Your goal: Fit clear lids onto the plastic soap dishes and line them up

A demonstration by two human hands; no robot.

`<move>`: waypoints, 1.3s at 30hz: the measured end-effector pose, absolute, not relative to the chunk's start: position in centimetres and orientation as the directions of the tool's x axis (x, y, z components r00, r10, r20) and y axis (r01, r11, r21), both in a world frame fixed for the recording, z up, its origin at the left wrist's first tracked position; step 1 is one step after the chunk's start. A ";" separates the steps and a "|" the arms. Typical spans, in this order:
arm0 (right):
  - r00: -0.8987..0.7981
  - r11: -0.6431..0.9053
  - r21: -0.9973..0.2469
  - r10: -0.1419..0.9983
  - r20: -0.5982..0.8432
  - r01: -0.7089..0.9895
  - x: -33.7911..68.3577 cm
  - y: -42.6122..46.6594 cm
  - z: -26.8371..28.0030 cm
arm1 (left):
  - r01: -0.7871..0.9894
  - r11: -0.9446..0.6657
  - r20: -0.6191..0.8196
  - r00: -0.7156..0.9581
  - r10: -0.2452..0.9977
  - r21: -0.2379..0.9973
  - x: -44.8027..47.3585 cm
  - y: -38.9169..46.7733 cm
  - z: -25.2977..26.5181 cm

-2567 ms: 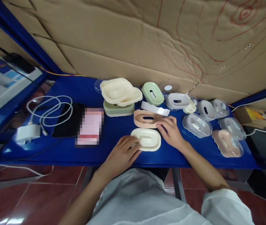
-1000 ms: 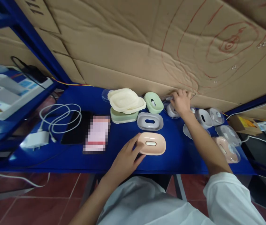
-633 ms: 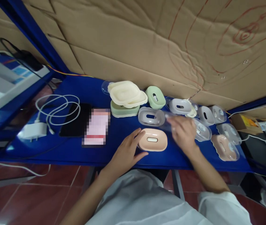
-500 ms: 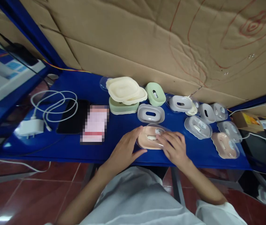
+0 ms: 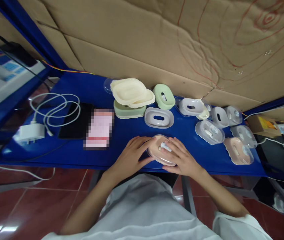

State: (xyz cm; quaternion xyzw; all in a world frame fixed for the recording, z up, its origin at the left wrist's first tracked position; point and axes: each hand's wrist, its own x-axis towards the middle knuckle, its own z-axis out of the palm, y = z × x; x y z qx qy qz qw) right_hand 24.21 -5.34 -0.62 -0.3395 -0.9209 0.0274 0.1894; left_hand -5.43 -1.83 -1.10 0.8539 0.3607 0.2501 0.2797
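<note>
A peach-pink soap dish (image 5: 156,147) with a clear plastic lid sits at the front of the blue table, between my hands. My left hand (image 5: 131,154) holds its left end, thumb low on the front side and fingers along the back edge. Across its top and right end lies my right hand (image 5: 182,157), fingers over the lid and thumb at the front rim. A white sticker (image 5: 165,146) shows on the lid beside the right fingers, which cover the right part of the dish. Just behind is a grey slotted dish part (image 5: 159,122).
Cream trays (image 5: 129,90) are stacked on a green dish (image 5: 129,110), beside another green one (image 5: 164,96). Several grey and pink lidded dishes (image 5: 238,151) stand at right. A phone (image 5: 99,128), a black flat device (image 5: 69,128) and a white charger (image 5: 32,132) lie left. Cardboard (image 5: 131,40) walls the back.
The pink dish and its lid have turned a little clockwise. My right hand has shifted, its fingers now flatter over the lid and its thumb at the front rim. The view has shifted slightly.
</note>
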 end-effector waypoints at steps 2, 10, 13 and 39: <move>-0.678 0.753 -0.158 0.648 0.347 0.639 24.1 -5.8 -1.3 | 0.482 -0.586 0.224 0.615 0.756 0.652 -5.4 -1.8 -1.3; -0.532 0.611 -0.227 0.782 0.326 0.759 23.0 -7.0 -1.0 | 0.513 -0.589 0.222 0.606 0.764 0.624 -5.3 -2.0 -1.7; -0.493 0.600 -0.283 0.788 0.369 0.748 23.6 -6.9 0.1 | 0.530 -0.600 0.227 0.606 0.762 0.600 -5.3 -2.2 -1.6; 0.068 -0.100 0.096 0.953 0.296 0.990 49.9 -1.5 5.7 | 0.568 -0.656 0.256 0.626 0.737 0.497 -5.1 -2.1 -2.0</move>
